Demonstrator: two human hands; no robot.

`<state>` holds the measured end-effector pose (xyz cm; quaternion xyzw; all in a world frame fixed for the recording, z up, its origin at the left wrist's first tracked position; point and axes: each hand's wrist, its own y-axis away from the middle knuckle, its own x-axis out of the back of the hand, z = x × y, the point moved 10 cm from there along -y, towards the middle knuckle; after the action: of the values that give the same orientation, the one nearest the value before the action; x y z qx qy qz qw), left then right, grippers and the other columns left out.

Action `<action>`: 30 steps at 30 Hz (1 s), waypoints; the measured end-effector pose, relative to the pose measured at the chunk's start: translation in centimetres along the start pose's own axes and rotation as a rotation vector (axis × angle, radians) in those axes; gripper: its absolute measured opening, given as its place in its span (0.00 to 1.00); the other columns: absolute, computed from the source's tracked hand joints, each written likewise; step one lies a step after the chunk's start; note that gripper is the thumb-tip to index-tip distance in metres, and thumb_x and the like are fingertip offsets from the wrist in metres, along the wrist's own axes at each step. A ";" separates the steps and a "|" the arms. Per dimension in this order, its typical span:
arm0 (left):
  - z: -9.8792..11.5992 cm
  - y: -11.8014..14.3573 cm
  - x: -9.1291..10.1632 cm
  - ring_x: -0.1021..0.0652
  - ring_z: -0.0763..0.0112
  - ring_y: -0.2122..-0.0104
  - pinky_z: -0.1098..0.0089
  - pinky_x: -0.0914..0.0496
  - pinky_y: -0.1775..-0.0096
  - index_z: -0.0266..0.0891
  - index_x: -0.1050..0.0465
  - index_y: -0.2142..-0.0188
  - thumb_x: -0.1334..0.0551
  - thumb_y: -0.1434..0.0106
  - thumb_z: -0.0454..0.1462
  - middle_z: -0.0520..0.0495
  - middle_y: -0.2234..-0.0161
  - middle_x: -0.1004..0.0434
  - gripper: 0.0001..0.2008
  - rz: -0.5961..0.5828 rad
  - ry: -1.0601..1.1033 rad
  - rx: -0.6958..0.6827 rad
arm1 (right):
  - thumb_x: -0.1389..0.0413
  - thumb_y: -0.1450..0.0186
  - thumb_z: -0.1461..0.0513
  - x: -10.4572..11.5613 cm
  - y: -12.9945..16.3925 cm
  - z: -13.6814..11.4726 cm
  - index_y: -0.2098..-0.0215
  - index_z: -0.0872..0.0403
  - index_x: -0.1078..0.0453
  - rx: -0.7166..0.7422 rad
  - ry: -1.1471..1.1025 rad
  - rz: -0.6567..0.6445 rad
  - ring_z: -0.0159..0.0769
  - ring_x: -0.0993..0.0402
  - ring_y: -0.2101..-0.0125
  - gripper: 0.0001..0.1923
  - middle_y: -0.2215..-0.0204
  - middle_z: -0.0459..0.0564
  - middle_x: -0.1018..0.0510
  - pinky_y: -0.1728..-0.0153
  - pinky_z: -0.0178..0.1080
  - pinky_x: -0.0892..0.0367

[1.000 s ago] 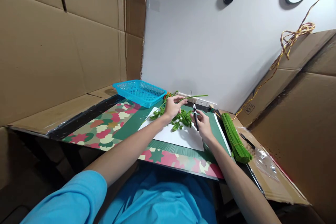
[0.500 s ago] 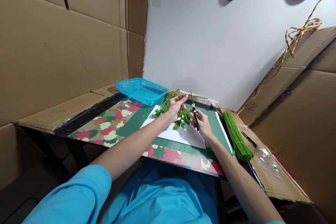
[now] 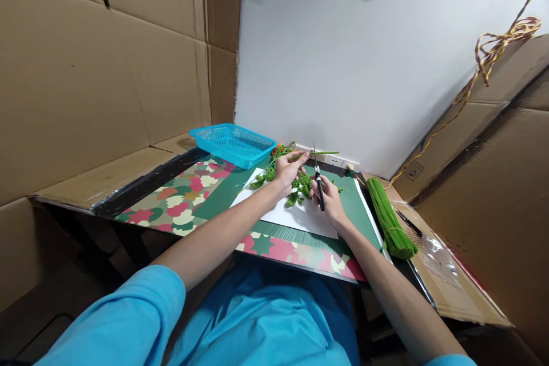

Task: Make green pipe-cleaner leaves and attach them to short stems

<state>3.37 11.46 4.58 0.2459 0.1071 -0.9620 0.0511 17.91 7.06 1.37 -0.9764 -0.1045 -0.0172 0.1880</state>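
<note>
A bench (image 3: 171, 206) covered with a patterned mat is hemmed in by cardboard walls, with a white wall behind. A thin green stem (image 3: 319, 154) is pinched at its near end by the left hand (image 3: 288, 168), raised just above a heap of green leaves (image 3: 300, 187) on a white sheet (image 3: 295, 214). Small scissors (image 3: 318, 183) are gripped in the right hand (image 3: 328, 200), blades pointing up beside the stem and apparently closed. A blue basket (image 3: 234, 144) is set at the back left, and a bundle of green stems (image 3: 388, 218) lies to the right. For a clean cut, the stem is best held taut and met squarely by the blades, fingers kept clear.
</note>
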 end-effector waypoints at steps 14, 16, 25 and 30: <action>0.4 0.4 -0.8 0.31 0.81 0.83 0.78 0.48 0.83 0.34 0.18 0.62 0.18 0.51 0.40 0.56 0.79 0.27 0.20 -0.053 -0.036 0.005 | 0.38 0.34 0.39 0.1 -0.1 0.0 0.55 0.51 0.30 0.019 0.002 -0.007 0.30 0.39 0.78 0.26 0.75 0.41 0.30 0.78 0.35 0.42; 0.3 0.4 -0.9 0.32 0.81 0.83 0.78 0.48 0.83 0.34 0.18 0.62 0.18 0.51 0.40 0.56 0.79 0.27 0.20 -0.066 -0.031 0.003 | 0.38 0.34 0.38 0.1 -0.1 0.1 0.56 0.51 0.31 0.016 0.008 -0.008 0.31 0.40 0.79 0.26 0.75 0.41 0.31 0.78 0.35 0.43; 0.2 0.3 -1.0 0.32 0.83 0.83 0.78 0.48 0.83 0.33 0.18 0.62 0.18 0.51 0.39 0.54 0.77 0.25 0.19 -0.083 -0.028 0.009 | 0.38 0.35 0.39 0.2 0.0 -0.2 0.50 0.51 0.30 0.008 -0.031 0.008 0.31 0.39 0.77 0.29 0.74 0.41 0.30 0.77 0.34 0.43; 0.2 0.4 -1.0 0.33 0.83 0.84 0.78 0.48 0.83 0.33 0.18 0.62 0.19 0.49 0.38 0.56 0.79 0.28 0.18 -0.087 -0.052 0.011 | 0.37 0.34 0.40 0.2 0.0 -0.2 0.51 0.51 0.30 0.007 -0.037 0.004 0.29 0.39 0.77 0.27 0.73 0.41 0.30 0.77 0.34 0.43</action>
<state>4.26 11.13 5.17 0.2163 0.1111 -0.9699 0.0108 18.14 7.07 1.59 -0.9762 -0.1059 0.0017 0.1894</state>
